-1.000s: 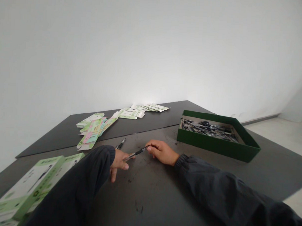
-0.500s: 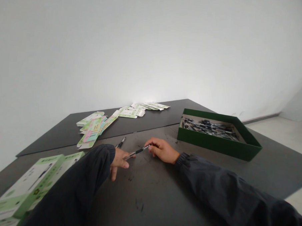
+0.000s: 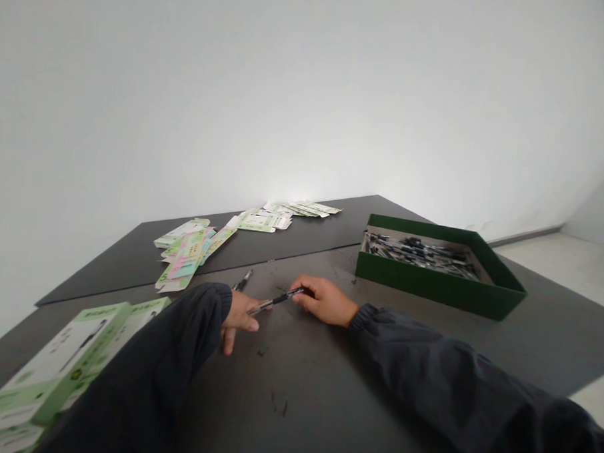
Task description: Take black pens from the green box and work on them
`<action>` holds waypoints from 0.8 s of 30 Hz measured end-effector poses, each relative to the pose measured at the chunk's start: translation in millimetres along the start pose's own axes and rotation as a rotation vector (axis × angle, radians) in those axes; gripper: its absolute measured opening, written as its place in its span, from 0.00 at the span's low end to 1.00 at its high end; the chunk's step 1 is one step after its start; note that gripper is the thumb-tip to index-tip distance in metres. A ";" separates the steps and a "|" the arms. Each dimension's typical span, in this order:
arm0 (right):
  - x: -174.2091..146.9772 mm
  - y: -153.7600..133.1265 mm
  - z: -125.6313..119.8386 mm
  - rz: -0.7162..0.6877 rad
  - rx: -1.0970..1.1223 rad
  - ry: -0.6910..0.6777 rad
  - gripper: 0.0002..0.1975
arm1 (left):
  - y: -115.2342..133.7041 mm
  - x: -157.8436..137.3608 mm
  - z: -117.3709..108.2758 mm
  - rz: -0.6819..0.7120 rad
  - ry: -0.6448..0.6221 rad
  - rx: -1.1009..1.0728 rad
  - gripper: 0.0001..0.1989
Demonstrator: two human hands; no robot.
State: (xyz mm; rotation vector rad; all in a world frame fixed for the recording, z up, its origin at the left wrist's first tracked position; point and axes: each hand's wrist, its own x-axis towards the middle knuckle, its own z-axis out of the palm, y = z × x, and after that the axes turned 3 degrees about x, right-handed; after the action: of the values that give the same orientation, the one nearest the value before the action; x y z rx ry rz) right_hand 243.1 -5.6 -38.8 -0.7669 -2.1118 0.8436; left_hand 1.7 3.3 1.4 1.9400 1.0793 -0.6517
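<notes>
A clear-barrelled pen with a black grip (image 3: 281, 298) slants between my two hands, just above the dark table. My right hand (image 3: 327, 300) pinches its upper right end between thumb and fingertips. At the lower left end, my left hand (image 3: 239, 315) has the pen between thumb and forefinger, with its other fingers pointing down towards the table. A second pen (image 3: 243, 279) lies just beyond the left hand, partly hidden behind it.
To the right, a green open box (image 3: 429, 287) holds many loose pens (image 3: 421, 252). Green-and-white cartons (image 3: 50, 366) stand at the front left, partly behind my left sleeve. Flattened cartons (image 3: 262, 221) and coloured card pieces (image 3: 188, 258) lie towards the wall.
The view has shifted slightly. Both hands keep the same places on the pen, which tilts a little less steeply now.
</notes>
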 end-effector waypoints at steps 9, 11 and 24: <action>11.7 -2.4 21.4 0.157 0.412 0.091 0.07 | 1.9 -2.5 -1.8 0.008 -0.034 -0.234 0.36; 16.7 -3.7 27.1 0.170 0.555 0.127 0.08 | 2.7 -2.0 -1.6 -0.004 -0.032 -0.239 0.37; 25.8 -11.9 54.6 0.251 1.243 0.143 0.12 | -10.5 7.0 1.2 0.086 -0.076 -0.171 0.37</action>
State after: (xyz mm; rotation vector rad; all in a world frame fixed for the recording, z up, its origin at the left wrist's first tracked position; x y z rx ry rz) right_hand 182.5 -11.6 -48.0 -0.3583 -0.9988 1.8578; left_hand -3.9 8.7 -8.6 1.7896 0.9674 -0.5621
